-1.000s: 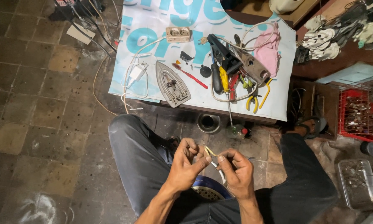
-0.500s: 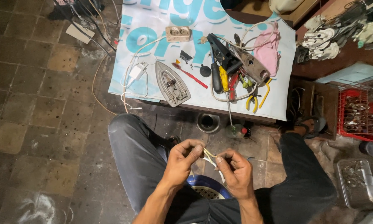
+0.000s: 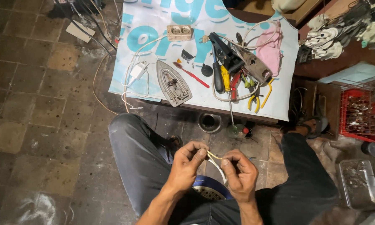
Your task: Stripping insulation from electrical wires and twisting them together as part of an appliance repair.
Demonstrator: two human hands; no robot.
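Between my knees, my left hand (image 3: 188, 163) and my right hand (image 3: 240, 174) pinch the two ends of a thin pale wire (image 3: 215, 160) with a white sleeve. The fingers of both hands are closed on it, close together. Below my hands sits a blue-rimmed stool with a perforated metal top (image 3: 209, 191). On the low table ahead lies an iron soleplate (image 3: 173, 83), upside down, beside a yellow-handled screwdriver (image 3: 225, 82) and a heap of pliers (image 3: 254, 93).
The table carries a white and light-blue printed sheet (image 3: 162, 29), a beige socket strip (image 3: 179, 32), a white cord with an adapter (image 3: 138, 71) and a pink cloth (image 3: 268, 48). A small steel bowl (image 3: 209, 122) stands on the floor. A red crate (image 3: 360, 114) and a clear tray (image 3: 358, 183) are at right.
My hands have stayed in place, working the wire between the fingertips; the left fingers have shifted slightly along it. Nothing on the table has moved.
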